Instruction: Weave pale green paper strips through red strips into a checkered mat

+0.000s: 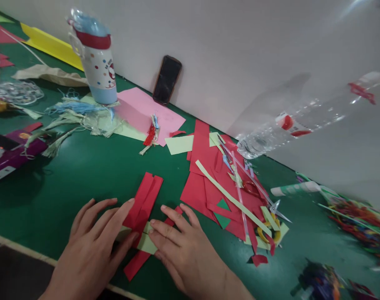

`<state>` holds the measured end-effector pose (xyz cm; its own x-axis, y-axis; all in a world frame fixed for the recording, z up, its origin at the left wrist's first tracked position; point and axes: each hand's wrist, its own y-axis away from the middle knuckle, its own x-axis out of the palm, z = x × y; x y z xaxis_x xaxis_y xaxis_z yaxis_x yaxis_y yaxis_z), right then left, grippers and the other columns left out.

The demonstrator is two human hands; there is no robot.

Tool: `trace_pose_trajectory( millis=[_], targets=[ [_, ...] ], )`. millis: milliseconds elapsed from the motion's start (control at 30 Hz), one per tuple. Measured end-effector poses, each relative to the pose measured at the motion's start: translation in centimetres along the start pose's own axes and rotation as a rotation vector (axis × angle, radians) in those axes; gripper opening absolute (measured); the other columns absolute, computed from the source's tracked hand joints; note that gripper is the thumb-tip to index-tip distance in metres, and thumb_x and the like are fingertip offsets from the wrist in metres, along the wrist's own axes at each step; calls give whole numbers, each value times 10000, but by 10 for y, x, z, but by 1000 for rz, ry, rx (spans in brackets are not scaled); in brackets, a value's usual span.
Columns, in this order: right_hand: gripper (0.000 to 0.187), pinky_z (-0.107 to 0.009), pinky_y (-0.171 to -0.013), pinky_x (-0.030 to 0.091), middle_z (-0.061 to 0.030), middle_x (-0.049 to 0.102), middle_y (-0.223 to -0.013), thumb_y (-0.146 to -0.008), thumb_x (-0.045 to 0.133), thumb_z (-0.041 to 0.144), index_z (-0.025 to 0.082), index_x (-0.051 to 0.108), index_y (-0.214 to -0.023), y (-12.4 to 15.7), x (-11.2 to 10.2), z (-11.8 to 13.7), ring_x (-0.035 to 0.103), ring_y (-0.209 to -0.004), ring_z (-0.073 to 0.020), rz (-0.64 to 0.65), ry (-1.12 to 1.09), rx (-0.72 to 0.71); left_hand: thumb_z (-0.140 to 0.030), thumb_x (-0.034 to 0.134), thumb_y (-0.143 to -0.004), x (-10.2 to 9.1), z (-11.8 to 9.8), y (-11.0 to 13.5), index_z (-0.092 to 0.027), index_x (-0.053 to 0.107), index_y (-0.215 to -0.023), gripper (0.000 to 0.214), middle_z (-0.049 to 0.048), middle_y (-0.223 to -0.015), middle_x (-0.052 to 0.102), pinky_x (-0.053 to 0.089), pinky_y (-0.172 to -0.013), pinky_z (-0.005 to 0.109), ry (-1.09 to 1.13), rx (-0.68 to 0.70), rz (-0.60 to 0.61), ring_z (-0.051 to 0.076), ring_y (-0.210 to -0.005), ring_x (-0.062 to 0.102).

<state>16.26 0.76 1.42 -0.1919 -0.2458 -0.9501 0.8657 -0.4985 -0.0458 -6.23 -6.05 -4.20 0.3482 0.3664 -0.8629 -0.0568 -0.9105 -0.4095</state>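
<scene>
My left hand (94, 237) lies flat on the green table (83, 166), fingers spread, its tips pressing a folded red paper strip (143, 200). My right hand (183, 246) rests beside it, fingers stretched out over the same red strip and a pale green paper piece (147, 243) beneath it. The red strip runs diagonally between both hands and sticks out below them near the table's front edge.
A pile of red and pale green paper scraps (227, 187) with scissors (267, 208) lies right. A clear plastic bottle (302, 121), a phone (166, 79) against the wall, a pink sheet (140, 108), a dotted drinking bottle (98, 58) and tassel threads (74, 114) lie behind.
</scene>
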Motion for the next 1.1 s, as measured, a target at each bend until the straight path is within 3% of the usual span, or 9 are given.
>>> trace_pose_trajectory(
  millis=[367, 467, 533, 633, 767, 967, 1100],
  targets=[
    [275, -511, -1162, 206, 2, 650, -1346, -1032, 474, 316, 258, 583, -1278, 2, -3, -2, 432, -1363, -236, 22, -48, 29, -401, 590, -920, 1, 2, 1, -248, 502, -1364, 477, 78, -1114, 694, 400, -1054, 582, 31, 4, 10, 320, -1181, 537],
    [282, -514, -1161, 213, -2, 643, -1355, -1035, 463, 323, 262, 583, -1283, 2, -4, -1, 431, -1362, -237, 37, -44, 33, -364, 580, -932, -4, 5, 2, -255, 568, -1271, 356, 67, -1115, 688, 410, -1070, 538, 84, 30, -5, 307, -1250, 509],
    [287, -516, -1160, 219, -11, 643, -1353, -1031, 470, 323, 261, 583, -1287, 2, -4, -1, 429, -1363, -238, 44, -39, 35, -301, 549, -948, -10, 6, 1, -277, 626, -1167, 233, 35, -1128, 696, 373, -1114, 506, 101, 92, -24, 281, -1302, 481],
    [290, -515, -1166, 210, -4, 639, -1359, -1026, 480, 319, 262, 575, -1294, 2, -4, 0, 424, -1365, -237, 48, -51, 43, -261, 500, -973, -16, 7, -3, -285, 669, -1093, 209, -29, -1148, 719, 338, -1158, 411, 71, 265, -25, 213, -1301, 505],
    [289, -524, -1168, 199, 7, 627, -1375, -1032, 467, 312, 265, 563, -1300, 2, -3, -1, 420, -1367, -243, 51, -58, 37, -216, 405, -1009, -17, 9, -6, -234, 672, -1152, 304, -26, -1192, 723, 471, -1040, 248, 39, 435, -9, 129, -1176, 614],
    [265, -521, -1167, 213, -21, 650, -1342, -1027, 475, 303, 251, 592, -1259, 1, -4, -2, 421, -1372, -233, 47, -30, 18, -129, 410, -954, -13, 18, 2, -237, 607, -1311, 422, 6, -1376, 626, 422, -1134, 362, 20, 473, 50, 192, -1331, 521],
    [259, -523, -1158, 230, -34, 658, -1328, -1019, 487, 283, 247, 602, -1249, -1, -5, -1, 432, -1364, -238, 48, -21, 15, -187, 419, -986, -14, 18, 3, -244, 595, -1326, 387, -2, -1379, 625, 406, -1147, 347, 45, 503, 53, 183, -1333, 520]
  ],
)
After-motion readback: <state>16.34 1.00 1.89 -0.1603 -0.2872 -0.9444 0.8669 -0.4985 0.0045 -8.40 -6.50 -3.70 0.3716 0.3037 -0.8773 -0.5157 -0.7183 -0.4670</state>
